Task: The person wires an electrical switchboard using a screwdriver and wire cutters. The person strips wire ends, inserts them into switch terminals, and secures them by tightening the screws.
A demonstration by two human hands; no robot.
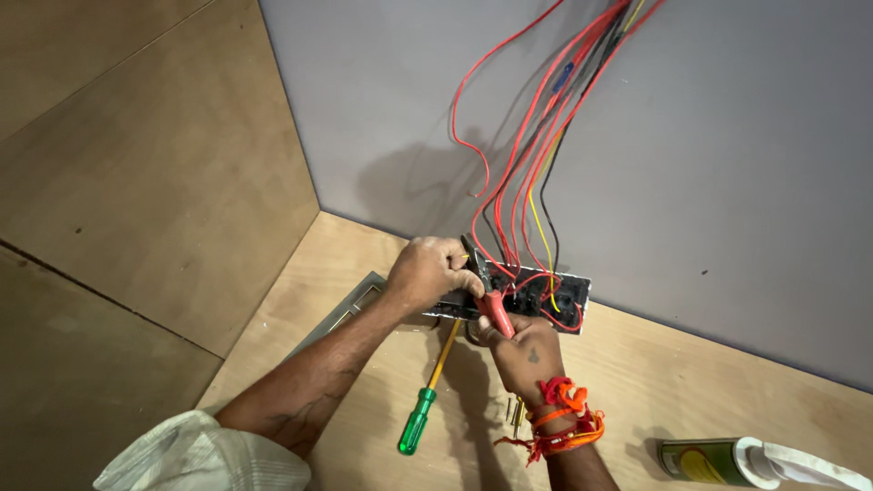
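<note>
**Both hands at the switch box, pliers in my right**

My right hand (521, 350) is wrapped around the red handles of a pair of pliers (486, 289), fingers closed tight on them, with the dark nose pointing up toward the bundle of wires. Orange and red threads (566, 420) are tied round that wrist. My left hand (429, 273) comes in from the other side and is closed over the left end of the metal switch box (562, 295), which sits on the plywood surface (691, 382) right against the grey wall (727, 164); the fingers curl over its edge, touching the pliers' jaws.

Red wires (509, 173), along with a yellow one (538, 223) and a black one, drop down the wall into the box.

On the plywood below my hands lies a screwdriver (426, 405) with a green handle and yellow shaft, its tip under my left hand. A few small brass screws (516, 411) lie just beside my right wrist. Farther right lies a green tube (700, 457) with a white wrapping at its end. A flat metal frame (350, 309) rests near my left forearm.
</note>
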